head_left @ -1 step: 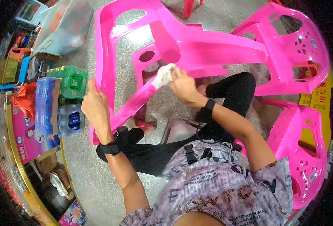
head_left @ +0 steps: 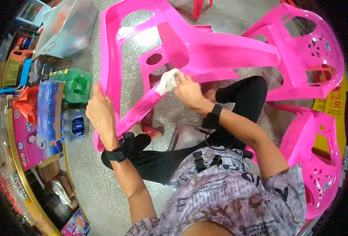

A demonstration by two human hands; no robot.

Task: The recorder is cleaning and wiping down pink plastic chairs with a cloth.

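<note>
In front of me a pink plastic chair [head_left: 221, 53] lies tipped over, its legs and frame turned toward me. My left hand [head_left: 101, 114] is closed around the frame bar at the left. A crumpled white cloth [head_left: 167, 82] is in my right hand [head_left: 189, 92], whose fingers are bent around its edge. The cloth presses against the slanting pink leg that runs down toward my left hand. Part of the right hand's grip is hidden behind the fingers.
More pink plastic chairs [head_left: 313, 157] stand at my right, close to my arm. Shrink-wrapped bottle packs [head_left: 73, 84] and a gold-edged shelf [head_left: 22, 173] line the left. A translucent bin [head_left: 69, 27] is at the far left. Beneath me is a small stool [head_left: 187, 135].
My right hand and the cloth have slid slightly down and left along the pink leg. The left hand stays on the frame, almost unmoved.
</note>
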